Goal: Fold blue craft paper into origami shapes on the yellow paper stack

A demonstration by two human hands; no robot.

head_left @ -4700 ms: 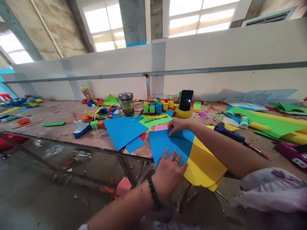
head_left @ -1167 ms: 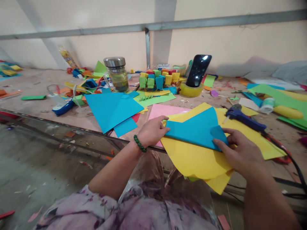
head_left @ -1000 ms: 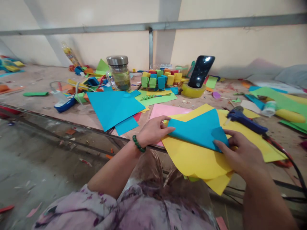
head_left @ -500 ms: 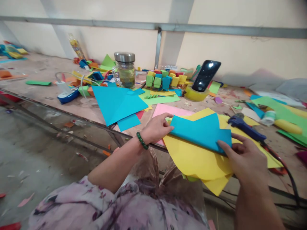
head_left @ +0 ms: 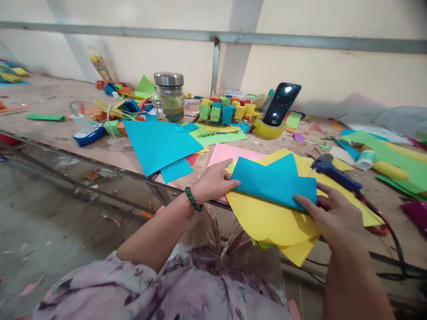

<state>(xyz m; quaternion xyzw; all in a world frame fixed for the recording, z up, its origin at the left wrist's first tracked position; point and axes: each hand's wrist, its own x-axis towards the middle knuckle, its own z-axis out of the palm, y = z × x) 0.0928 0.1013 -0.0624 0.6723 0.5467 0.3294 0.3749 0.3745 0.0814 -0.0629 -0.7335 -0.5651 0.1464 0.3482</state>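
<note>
Head view showed, leftmost, a large blue sheet (head_left: 158, 146) lying flat, apparently unfolded. Next, the left hand (head_left: 213, 180) had thumb and forefinger apart at one end of the folded blue sheet (head_left: 271, 184); any grip was unclear. That sheet lay over yellow paper (head_left: 267, 215), doubled along its near edge, layers uneven. The right hand (head_left: 340, 215) pinched its other end. Folding seemed part-done; what remained could not be told.

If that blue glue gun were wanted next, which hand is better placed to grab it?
Probably the right hand: the blue glue gun lies just beyond it, while the left hand is at the other end of the folded blue sheet.
</note>
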